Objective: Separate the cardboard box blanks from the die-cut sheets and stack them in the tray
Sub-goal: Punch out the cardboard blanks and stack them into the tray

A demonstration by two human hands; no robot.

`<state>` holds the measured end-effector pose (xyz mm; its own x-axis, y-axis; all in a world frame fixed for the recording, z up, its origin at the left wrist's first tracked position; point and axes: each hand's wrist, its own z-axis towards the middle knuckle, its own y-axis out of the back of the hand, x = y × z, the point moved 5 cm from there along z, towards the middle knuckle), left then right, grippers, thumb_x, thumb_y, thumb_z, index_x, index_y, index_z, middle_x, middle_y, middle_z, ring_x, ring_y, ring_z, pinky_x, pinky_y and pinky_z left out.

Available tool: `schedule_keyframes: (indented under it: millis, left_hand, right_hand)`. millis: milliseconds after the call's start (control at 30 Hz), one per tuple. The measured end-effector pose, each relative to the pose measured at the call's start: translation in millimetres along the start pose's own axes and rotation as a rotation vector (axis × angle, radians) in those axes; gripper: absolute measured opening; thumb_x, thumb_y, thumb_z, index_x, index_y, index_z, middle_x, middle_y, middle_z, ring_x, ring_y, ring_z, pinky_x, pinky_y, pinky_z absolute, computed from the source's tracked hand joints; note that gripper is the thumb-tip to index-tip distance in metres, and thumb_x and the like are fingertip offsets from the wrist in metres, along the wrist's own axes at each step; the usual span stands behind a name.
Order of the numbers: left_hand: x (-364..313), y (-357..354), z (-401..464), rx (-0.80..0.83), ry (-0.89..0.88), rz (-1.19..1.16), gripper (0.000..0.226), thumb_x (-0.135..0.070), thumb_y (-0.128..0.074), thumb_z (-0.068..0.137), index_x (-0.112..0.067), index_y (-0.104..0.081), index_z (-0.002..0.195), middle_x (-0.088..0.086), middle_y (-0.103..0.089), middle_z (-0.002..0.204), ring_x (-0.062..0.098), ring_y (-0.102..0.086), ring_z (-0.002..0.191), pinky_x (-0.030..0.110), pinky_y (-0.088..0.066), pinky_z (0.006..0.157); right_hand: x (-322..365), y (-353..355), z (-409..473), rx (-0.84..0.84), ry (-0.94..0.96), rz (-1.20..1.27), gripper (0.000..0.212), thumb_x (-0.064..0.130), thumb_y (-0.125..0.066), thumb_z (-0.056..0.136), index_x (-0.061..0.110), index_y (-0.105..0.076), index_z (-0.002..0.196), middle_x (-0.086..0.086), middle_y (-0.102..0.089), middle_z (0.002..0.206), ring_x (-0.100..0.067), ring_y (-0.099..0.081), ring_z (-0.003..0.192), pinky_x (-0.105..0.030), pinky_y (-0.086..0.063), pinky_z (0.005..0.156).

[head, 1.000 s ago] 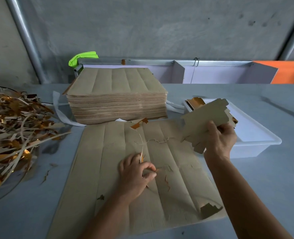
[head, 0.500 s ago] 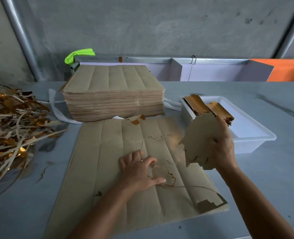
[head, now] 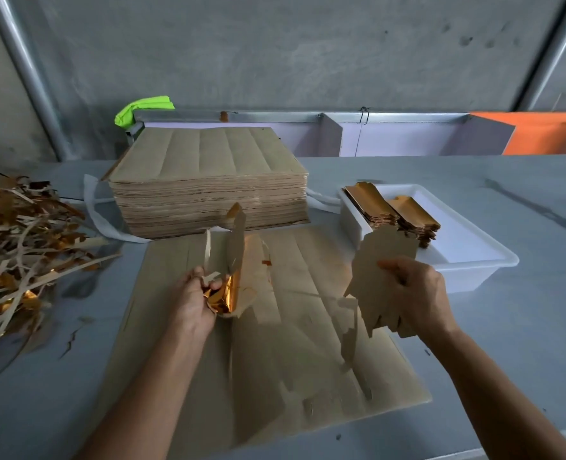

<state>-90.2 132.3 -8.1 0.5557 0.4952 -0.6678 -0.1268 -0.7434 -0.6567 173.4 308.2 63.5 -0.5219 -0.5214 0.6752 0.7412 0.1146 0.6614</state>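
Soft, even daylight, slightly dim.
Wide-angle lens bends the wall pipes (head: 26, 78) at the edges; copper foil (head: 230, 293) glares orange; hands cast faint shadows, with mild motion blur.

Grey table (head: 523, 343): die-cut sheet (head: 275, 360) flat at front, sheet stack (head: 208, 194) behind, white tray (head: 480, 270) right, scrap pile (head: 19, 247) left.

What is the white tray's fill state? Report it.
Partly filled: the white tray holds blanks stacked at its far left end; the rest shows bare white floor.
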Motion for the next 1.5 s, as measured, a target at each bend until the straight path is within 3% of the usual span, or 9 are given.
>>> schedule_keyframes:
  millis: [300, 433, 633, 767, 867, 967, 1100, 1267, 1500]
  left_hand:
    - [-14.7, 29.5, 26.0, -0.123, -0.049, 0.104, 0.020, -0.008, -0.039, 0.099, -0.010, -0.052, 0.084, 0.001, -0.041, 0.058, 0.007, -0.042, 0.036, 0.022, -0.047, 0.044]
    - [-27.6, 18.2, 7.4, -0.064, -0.395, 0.795, 0.019, -0.011, -0.050, 0.092, -0.023, -0.060, 0.104, 0.009, -0.063, 0.094, 0.016, -0.056, 0.070, 0.029, -0.044, 0.056]
    - [-29.1, -24.8, -42.3, 0.145, -0.806, 1.757, 0.071, -0.032, -0.065, 0.078, -0.023, -0.037, 0.143, 0.012, -0.037, 0.134, 0.028, -0.035, 0.121, 0.039, -0.032, 0.102]
    - [-21.2, -48.4, -108.7, 0.436, -1.345, 1.529, 0.079, -0.049, -0.059, 0.074, -0.009, -0.040, 0.140, 0.017, -0.034, 0.143, 0.027, -0.032, 0.127, 0.035, -0.026, 0.104]
    - [13.5, -58.5, -136.1, 0.967, -1.143, 1.535, 0.085, -0.074, -0.052, 0.071, -0.015, -0.048, 0.132, 0.002, -0.049, 0.132, 0.010, -0.038, 0.120, 0.022, -0.030, 0.100]
    - [43.3, -54.3, -137.0, 1.165, -0.787, 1.726, 0.057, -0.061, -0.064, 0.073, -0.018, -0.059, 0.110, -0.004, -0.064, 0.098, 0.000, -0.054, 0.079, 0.017, -0.047, 0.076]
    - [37.9, -52.5, -127.7, 1.078, -0.473, 1.396, 0.040, -0.048, -0.052, 0.079, -0.012, -0.068, 0.085, 0.003, -0.064, 0.067, 0.001, -0.045, 0.047, 0.014, -0.039, 0.047]
    - [-1.9, -47.6, -115.2, 0.918, -0.248, 0.786, 0.035, -0.031, -0.049, 0.087, 0.000, -0.065, 0.091, 0.002, -0.070, 0.093, 0.012, -0.064, 0.082, 0.024, -0.053, 0.072]
    - [-16.8, -43.4, -124.2, 0.856, -0.118, 0.438, 0.028, -0.023, -0.049, 0.091, -0.010, -0.072, 0.083, 0.014, -0.069, 0.096, 0.024, -0.066, 0.082, 0.036, -0.055, 0.076]
  right_hand:
    - [31.3, -33.3, -9.1, 0.373, 0.080, -0.166, 0.025, 0.000, -0.057, 0.090, 0.010, -0.072, 0.106, -0.004, -0.068, 0.108, -0.008, -0.057, 0.083, -0.002, -0.042, 0.059]
    - [35.5, -41.8, -9.0, 0.445, 0.035, -0.185, 0.026, 0.000, -0.056, 0.089, 0.013, -0.072, 0.105, -0.002, -0.068, 0.108, -0.011, -0.062, 0.093, -0.015, -0.047, 0.079]
    - [36.4, -50.5, -21.6, 0.505, -0.001, -0.039, 0.021, 0.005, -0.064, 0.085, 0.020, -0.075, 0.094, 0.020, -0.056, 0.079, 0.003, -0.054, 0.072, -0.005, -0.041, 0.058]
    - [31.7, -51.5, -26.2, 0.579, -0.120, 0.087, 0.026, 0.007, -0.064, 0.086, 0.031, -0.071, 0.081, 0.017, -0.058, 0.083, -0.005, -0.058, 0.080, -0.013, -0.045, 0.061]
    - [30.6, -50.2, -29.8, 0.613, -0.189, 0.143, 0.024, 0.008, -0.065, 0.086, 0.030, -0.069, 0.077, 0.005, -0.064, 0.089, -0.010, -0.061, 0.082, -0.019, -0.050, 0.062]
    - [30.3, -48.9, -32.2, 0.594, -0.220, 0.168, 0.024, 0.005, -0.066, 0.084, 0.027, -0.070, 0.076, 0.001, -0.067, 0.088, -0.014, -0.063, 0.082, -0.025, -0.054, 0.067]
    - [28.7, -44.8, -32.1, 0.570, -0.234, 0.186, 0.028, 0.004, -0.065, 0.085, 0.029, -0.069, 0.074, 0.005, -0.062, 0.090, -0.015, -0.059, 0.089, -0.025, -0.052, 0.071]
    - [29.5, -28.5, -22.3, 0.502, -0.174, 0.122, 0.027, 0.003, -0.063, 0.085, 0.029, -0.067, 0.076, 0.009, -0.057, 0.088, -0.012, -0.055, 0.086, -0.020, -0.045, 0.063]
    - [54.0, -43.7, -39.9, 0.621, -0.225, 0.212, 0.017, 0.031, -0.057, 0.093, 0.024, -0.069, 0.083, 0.001, -0.062, 0.090, -0.015, -0.059, 0.085, -0.023, -0.046, 0.065]
